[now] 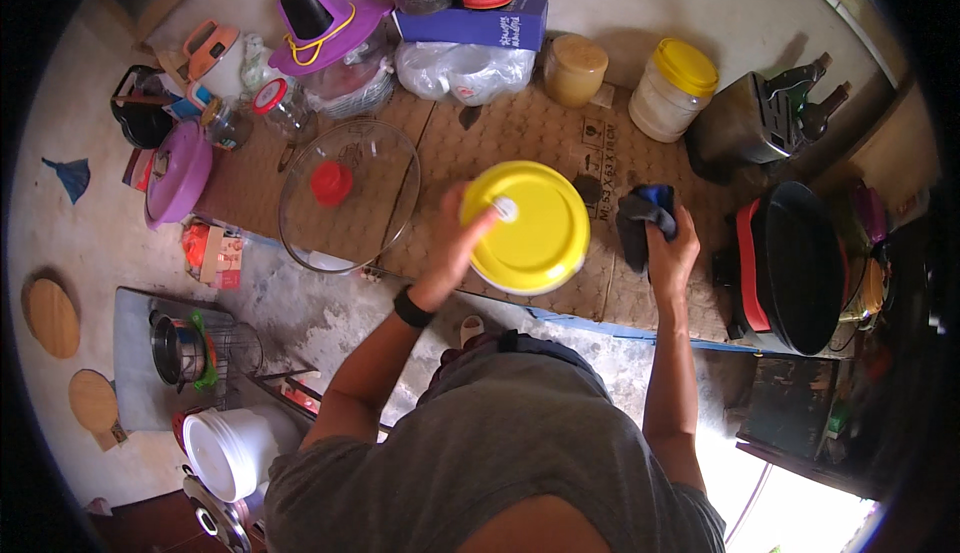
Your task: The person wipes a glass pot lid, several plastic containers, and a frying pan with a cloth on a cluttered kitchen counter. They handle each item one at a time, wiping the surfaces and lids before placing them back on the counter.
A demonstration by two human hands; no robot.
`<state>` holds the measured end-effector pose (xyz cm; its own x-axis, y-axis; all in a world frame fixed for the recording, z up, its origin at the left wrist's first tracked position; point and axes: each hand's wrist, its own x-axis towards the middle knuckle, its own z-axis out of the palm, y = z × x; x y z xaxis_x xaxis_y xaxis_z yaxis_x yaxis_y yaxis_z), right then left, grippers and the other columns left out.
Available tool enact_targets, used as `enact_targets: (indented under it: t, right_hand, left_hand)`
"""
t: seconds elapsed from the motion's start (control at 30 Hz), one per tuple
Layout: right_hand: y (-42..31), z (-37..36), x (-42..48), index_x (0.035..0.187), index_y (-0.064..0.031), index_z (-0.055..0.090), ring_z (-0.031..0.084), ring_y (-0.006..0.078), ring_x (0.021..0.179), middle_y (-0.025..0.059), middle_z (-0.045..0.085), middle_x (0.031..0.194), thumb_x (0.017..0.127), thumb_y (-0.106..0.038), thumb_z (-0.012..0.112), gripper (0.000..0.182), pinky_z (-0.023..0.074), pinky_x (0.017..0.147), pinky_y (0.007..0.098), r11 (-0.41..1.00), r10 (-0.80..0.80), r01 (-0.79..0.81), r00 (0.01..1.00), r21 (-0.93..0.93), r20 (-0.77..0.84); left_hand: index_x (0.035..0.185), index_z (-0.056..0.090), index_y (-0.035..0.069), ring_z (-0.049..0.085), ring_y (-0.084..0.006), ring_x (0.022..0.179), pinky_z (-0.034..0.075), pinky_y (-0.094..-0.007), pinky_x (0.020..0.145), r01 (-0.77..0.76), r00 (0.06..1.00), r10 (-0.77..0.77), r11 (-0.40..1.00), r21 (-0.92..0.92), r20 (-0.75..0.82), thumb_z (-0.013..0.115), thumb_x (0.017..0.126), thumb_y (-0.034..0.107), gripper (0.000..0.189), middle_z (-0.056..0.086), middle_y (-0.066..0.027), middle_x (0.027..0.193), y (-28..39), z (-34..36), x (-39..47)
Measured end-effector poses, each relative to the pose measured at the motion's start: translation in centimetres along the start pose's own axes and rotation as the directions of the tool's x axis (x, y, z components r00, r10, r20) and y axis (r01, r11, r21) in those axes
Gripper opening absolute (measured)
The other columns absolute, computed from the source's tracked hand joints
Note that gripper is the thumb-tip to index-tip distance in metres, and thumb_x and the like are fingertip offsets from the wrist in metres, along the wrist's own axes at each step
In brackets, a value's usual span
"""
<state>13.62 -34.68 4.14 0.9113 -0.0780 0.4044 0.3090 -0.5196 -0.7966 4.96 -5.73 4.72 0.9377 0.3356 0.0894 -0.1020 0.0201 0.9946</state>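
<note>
A yellow round lid, seen from above on what seems to be a pale container, is in the grip of my left hand, whose thumb lies over the lid near a small white spot. My right hand is closed on a dark grey and blue cloth, to the right of the lid. Left of my left hand lies a large glass pot lid with a red knob. How much of the container sits below the yellow lid is hidden.
Cardboard covers the table. Along the wall stand a yellow-lidded jar, a tan jar, a metal knife block and a basket. A black pan stands at the right, a purple lid at the left.
</note>
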Motion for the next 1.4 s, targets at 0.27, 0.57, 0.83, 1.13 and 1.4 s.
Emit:
enact_targets:
  t: [0.27,0.57,0.83,1.13,1.4]
  right_hand:
    - [2.2,-2.6,-7.1,0.101,-0.002,0.065,0.058,0.0086,0.075,0.0007,0.066,0.086,0.082,-0.004,0.061,0.019,0.047,0.068,0.023,0.686,0.395,-0.476,0.879,0.55,0.269]
    - [2.4,-5.0,-9.9,0.103,-0.0034,0.065,0.059,0.0087,0.078,-0.0002,0.066,0.087,0.082,-0.004,0.063,0.021,0.048,0.071,0.0237,0.56,0.47,-0.507,0.846,0.655,0.253]
    - [3.8,-5.7,-9.0,0.099,-0.0022,0.063,0.064,0.0176,0.078,0.0071,0.066,0.089,0.083,-0.015,0.065,0.021,0.0532,0.071,0.0305,0.262,0.62,-0.546,0.727,0.796,0.295]
    - [4.6,-3.8,-9.0,0.096,-0.0015,0.063,0.054,0.0076,0.078,-0.001,0.063,0.084,0.083,-0.01,0.064,0.015,0.0453,0.071,0.0235,0.625,0.486,-0.49,0.853,0.608,0.189]
    - [4.1,-3.8,-9.0,0.1,0.0018,0.062,0.053,0.0082,0.074,0.0005,0.062,0.081,0.084,-0.01,0.062,0.02,0.0449,0.068,0.0242,0.677,0.483,-0.488,0.859,0.551,0.168]
  left_hand:
    - [0.105,0.054,-0.005,0.06,-0.0192,0.086,0.048,-0.032,0.075,-0.053,0.948,0.142,0.953,0.299,-0.286,0.068,0.084,0.032,0.045,0.062,-0.0129,0.097,-2.1,-6.6,7.5]
    - [0.113,0.058,-0.003,0.063,-0.0418,0.09,0.049,-0.0481,0.078,0.212,0.969,0.087,0.185,0.96,-0.231,0.055,0.088,0.045,0.055,0.066,-0.0247,0.095,-0.9,-8.3,11.3]
    - [0.134,0.036,-0.006,0.047,-0.0388,0.117,0.037,-0.0457,0.099,-0.558,0.786,0.583,0.524,0.644,0.207,0.073,0.078,0.035,0.079,0.049,-0.0274,0.126,-3.4,8.2,16.8]
    - [0.144,0.021,-0.001,0.036,-0.0475,0.12,0.034,-0.048,0.102,-0.579,0.808,0.496,0.563,0.59,0.319,0.083,0.06,0.049,0.116,0.035,-0.0366,0.127,2.3,28.7,23.2]
    - [0.145,0.029,0.008,0.038,-0.0467,0.122,0.039,-0.0452,0.099,-0.465,0.885,0.201,0.407,0.786,0.419,0.078,0.056,0.056,0.112,0.034,-0.0338,0.131,2.2,31.8,27.3]
